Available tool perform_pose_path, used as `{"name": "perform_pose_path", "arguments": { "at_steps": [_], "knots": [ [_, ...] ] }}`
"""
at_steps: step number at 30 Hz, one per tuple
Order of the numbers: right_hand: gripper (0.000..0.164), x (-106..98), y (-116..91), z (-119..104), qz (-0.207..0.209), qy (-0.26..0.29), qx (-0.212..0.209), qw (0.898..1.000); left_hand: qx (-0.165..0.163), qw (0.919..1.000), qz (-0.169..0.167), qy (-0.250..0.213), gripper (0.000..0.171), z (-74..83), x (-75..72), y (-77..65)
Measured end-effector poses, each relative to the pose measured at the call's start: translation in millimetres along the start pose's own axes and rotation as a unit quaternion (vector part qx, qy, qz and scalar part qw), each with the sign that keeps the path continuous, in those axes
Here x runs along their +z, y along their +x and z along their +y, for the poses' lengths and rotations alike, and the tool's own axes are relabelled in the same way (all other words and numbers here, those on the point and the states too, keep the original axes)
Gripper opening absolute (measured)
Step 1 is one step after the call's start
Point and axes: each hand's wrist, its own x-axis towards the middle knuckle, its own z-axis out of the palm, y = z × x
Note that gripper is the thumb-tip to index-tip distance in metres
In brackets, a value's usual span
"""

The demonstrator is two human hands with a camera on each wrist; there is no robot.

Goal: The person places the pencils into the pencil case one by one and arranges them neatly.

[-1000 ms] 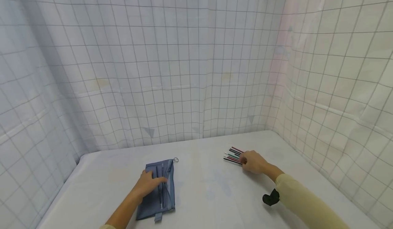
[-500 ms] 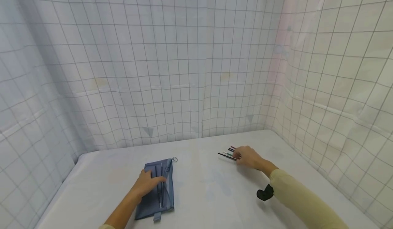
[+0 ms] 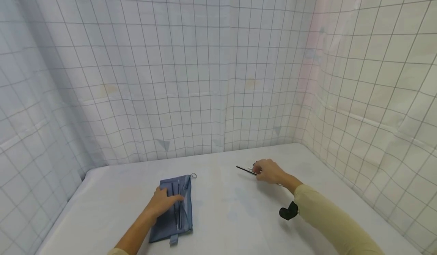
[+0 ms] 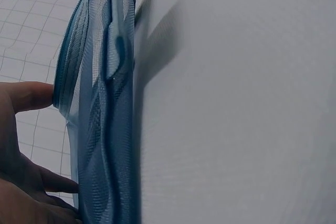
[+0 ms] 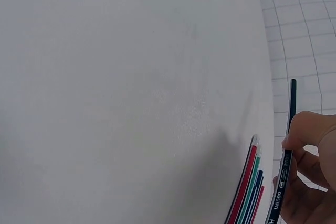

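Observation:
My left hand [image 3: 162,203] rests on a blue zippered pencil pouch [image 3: 164,230] lying on the table. In the left wrist view, the thumb [image 4: 39,95] touches the zipper edge, and the other fingers lie against the upper face. Slim, long pencil-like shapes [image 3: 179,209] show at the pouch beside that thumb. At the right, my right hand [image 3: 268,171] pinches a black pencil [image 5: 282,179] between thumb and fingers, its end pointing left toward the pouch. Several pencils [image 5: 251,182] with red, green and dark barrels lie beside it on the table, mostly hidden by the hand in the head view.
The table [image 3: 222,209] has a white cover, and a white gridded curtain [image 3: 191,95] hangs behind it and along both sides. A metal ring [image 3: 194,175] sits at the pouch's far corner. A black device [image 3: 288,211] hangs by the right sleeve.
My right hand has picked the black pencil out of the group and shifted left with it. The left hand stays on the pouch.

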Motion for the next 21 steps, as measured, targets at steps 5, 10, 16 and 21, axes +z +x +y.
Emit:
{"name": "perform_pose_path", "arguments": {
  "at_steps": [5, 10, 16, 21],
  "knots": [
    [0.018, 4, 4, -7, -0.003, 0.022, -0.01, 1.0, 0.002, 1.0, 0.001, 0.0, 0.101, -0.2, -0.5, -0.8],
    [0.016, 8, 7, -16, 0.001, 0.044, -0.003, 0.999, 0.002, 1.0, -0.001, -0.001, 0.1, 0.8, 0.2, -1.5],
    [0.013, 15, 12, -31, 0.003, 0.132, 0.044, 0.99, 0.003, 1.0, 0.001, 0.0, 0.1, 3.4, -0.8, -2.1],
    [0.013, 22, 16, -40, 0.008, 0.164, 0.068, 0.984, 0.005, 1.0, 0.002, 0.0, 0.101, 2.1, -1.5, -3.3]
  ]
}}
